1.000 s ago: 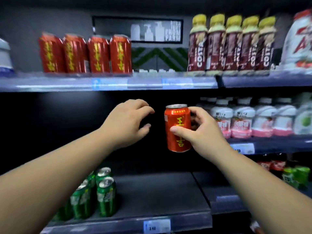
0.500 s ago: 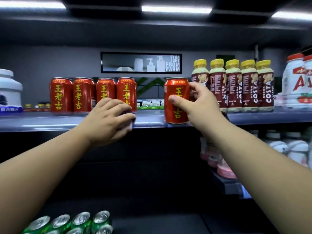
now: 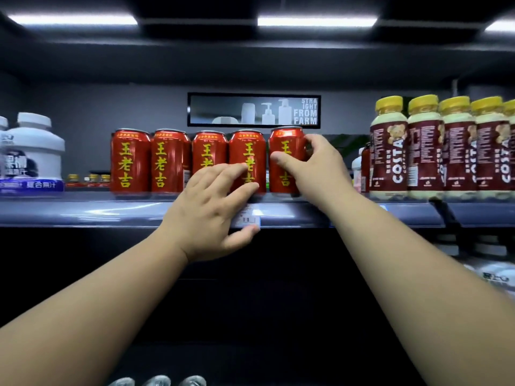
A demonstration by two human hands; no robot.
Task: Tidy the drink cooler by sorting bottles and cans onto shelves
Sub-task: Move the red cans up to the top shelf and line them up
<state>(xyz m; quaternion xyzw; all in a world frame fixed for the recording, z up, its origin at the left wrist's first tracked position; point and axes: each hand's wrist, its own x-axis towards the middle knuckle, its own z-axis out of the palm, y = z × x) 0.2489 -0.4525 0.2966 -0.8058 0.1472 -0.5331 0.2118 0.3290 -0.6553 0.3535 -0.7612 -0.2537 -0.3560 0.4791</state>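
Observation:
A red can with yellow characters (image 3: 284, 146) stands upright on the upper shelf (image 3: 83, 211), at the right end of a row of several matching red cans (image 3: 170, 161). My right hand (image 3: 317, 165) is wrapped around this can, thumb across its front. Fingers spread, my left hand (image 3: 214, 210) rests on the shelf's front edge just below the row, its fingertips overlapping the base of the neighbouring can and its thumb under the price label. It holds nothing.
Brown Costa bottles with yellow caps (image 3: 440, 147) fill the shelf's right side. A gap separates them from the cans. White tubs (image 3: 32, 151) stand at the far left. Pale bottles sit on a lower shelf at right (image 3: 496, 271), and can tops (image 3: 158, 381) show at the bottom edge.
My right hand carried the red can up from mid-height and set it on the upper shelf beside the row. My left hand rose to the shelf edge and spread open.

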